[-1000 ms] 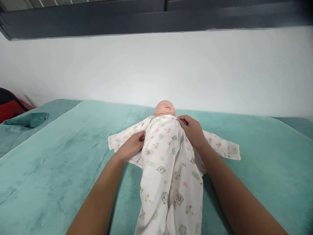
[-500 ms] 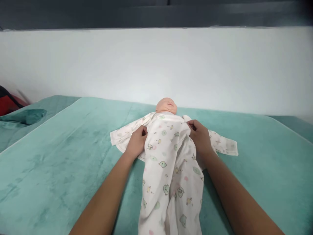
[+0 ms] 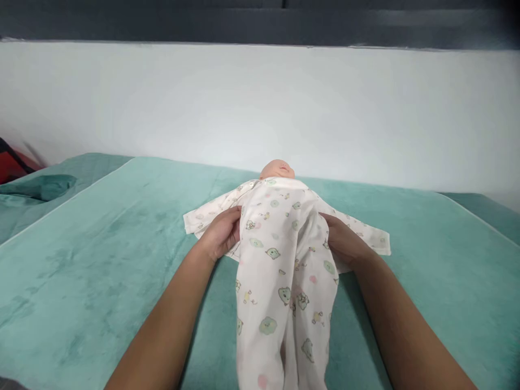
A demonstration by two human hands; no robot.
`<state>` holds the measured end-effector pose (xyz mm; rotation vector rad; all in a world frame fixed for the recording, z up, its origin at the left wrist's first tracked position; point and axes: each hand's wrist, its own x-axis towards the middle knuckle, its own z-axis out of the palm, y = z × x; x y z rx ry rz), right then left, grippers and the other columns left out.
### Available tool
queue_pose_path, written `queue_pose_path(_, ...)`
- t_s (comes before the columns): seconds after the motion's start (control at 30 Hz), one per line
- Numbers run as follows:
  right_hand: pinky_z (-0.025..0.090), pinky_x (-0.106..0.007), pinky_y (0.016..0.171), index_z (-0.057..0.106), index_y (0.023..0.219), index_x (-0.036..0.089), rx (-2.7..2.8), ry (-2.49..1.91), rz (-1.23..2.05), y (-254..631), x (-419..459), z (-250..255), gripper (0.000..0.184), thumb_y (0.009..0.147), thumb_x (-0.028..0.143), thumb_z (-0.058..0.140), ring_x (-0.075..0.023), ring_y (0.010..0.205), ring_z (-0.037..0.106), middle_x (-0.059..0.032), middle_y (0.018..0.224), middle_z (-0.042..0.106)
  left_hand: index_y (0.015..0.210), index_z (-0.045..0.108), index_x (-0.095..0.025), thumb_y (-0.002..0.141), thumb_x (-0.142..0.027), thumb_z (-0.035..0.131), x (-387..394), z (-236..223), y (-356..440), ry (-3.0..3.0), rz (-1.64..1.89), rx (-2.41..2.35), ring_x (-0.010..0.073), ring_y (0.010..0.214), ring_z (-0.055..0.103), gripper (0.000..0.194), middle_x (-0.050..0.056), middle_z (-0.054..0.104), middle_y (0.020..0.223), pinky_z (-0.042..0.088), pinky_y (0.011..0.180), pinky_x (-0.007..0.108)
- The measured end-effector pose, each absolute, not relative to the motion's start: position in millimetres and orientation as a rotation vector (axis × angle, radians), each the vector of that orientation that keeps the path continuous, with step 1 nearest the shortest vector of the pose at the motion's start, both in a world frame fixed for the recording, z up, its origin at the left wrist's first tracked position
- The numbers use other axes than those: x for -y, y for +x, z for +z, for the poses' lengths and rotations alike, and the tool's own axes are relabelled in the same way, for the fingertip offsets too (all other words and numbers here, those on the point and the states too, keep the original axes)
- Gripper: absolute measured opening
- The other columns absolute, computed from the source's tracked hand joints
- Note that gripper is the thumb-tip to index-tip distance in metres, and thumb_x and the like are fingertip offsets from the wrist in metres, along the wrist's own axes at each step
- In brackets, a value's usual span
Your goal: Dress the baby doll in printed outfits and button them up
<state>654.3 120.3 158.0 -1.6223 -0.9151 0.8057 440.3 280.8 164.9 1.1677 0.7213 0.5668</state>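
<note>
A baby doll [image 3: 277, 169] lies on its back, its head toward the wall. White printed baby pants [image 3: 274, 254], patterned with green, pink and yellow figures, cover its front up to the chest. Beneath them a matching baby shirt [image 3: 221, 207] spreads its sleeves out to both sides. My left hand [image 3: 223, 230] is closed on the left edge of the pants, its fingertips tucked behind the cloth. At the right edge my right hand [image 3: 343, 238] holds the pants too, with most of its fingers hidden under the fabric. The doll's arms and legs are out of sight.
A green plush cover [image 3: 122, 254] lies under everything. Behind it stands a white wall [image 3: 260, 108] with a dark band [image 3: 260, 24] above. At the far left are a crumpled green cloth [image 3: 38, 189] and a red and black item [image 3: 12, 165].
The pants' top edge has risen toward the doll's chin. My right hand has shifted lower and slipped its fingers behind the pants. The right shirt sleeve now lies straighter.
</note>
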Motion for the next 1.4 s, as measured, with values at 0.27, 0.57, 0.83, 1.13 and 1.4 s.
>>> queue_pose_path(0.27,0.058,-0.041,0.076,0.076,0.096,0.023,0.824,-1.443,0.959,654.0,-125.9,156.4,0.034,0.062,0.026,0.073,-0.0291,0.087,0.07,-0.0046,0.085,0.076,0.113,0.067,-0.017,0.074,-0.015,0.071,-278.7,165.8,441.6,1.144,0.413,-0.683,0.0254,0.097,0.07,0.039,0.01,0.075,0.103,0.061,0.08,0.036)
queue_pose_path(0.57,0.058,-0.04,0.073,0.072,0.108,0.026,0.769,-1.366,0.968,653.8,-124.9,149.7,0.045,0.064,0.031,0.077,-0.0284,0.087,0.07,-0.0041,0.09,0.076,0.113,0.069,-0.016,0.067,-0.017,0.077,-266.1,174.3,445.4,1.185,0.469,-0.628,0.0279,0.098,0.07,0.047,0.01,0.076,0.103,0.058,0.083,0.038)
queue_pose_path(0.83,0.057,-0.038,0.078,0.072,0.107,0.025,0.71,-1.41,0.873,645.0,-129.5,156.8,0.041,0.067,0.035,0.077,-0.0272,0.092,0.069,-0.0041,0.098,0.075,0.099,0.072,-0.016,0.062,-0.036,0.079,-247.5,191.9,451.8,1.117,0.636,-0.763,0.0275,0.094,0.069,0.043,0.007,0.076,0.092,0.054,0.07,0.031)
queue_pose_path(1.13,0.053,-0.038,0.093,0.073,0.104,0.025,0.873,-1.434,0.575,635.8,-131.6,159.1,0.033,0.074,0.037,0.073,-0.029,0.117,0.061,-0.0039,0.115,0.073,0.101,0.072,-0.017,0.071,-0.026,0.074,-245.9,186.6,453.6,1.18,0.757,-0.747,0.0308,0.119,0.06,0.031,0.007,0.075,0.105,0.053,0.089,0.034)
queue_pose_path(1.4,0.058,-0.045,0.091,0.076,0.1,0.026,0.679,-1.416,0.804,641.1,-124.5,160.0,0.037,0.064,0.033,0.08,-0.0327,0.105,0.069,-0.0058,0.104,0.077,0.109,0.072,-0.018,0.073,-0.033,0.076,-249.4,173.1,453.2,1.107,0.605,-0.713,0.0298,0.102,0.068,0.039,0.011,0.076,0.101,0.056,0.087,0.041)
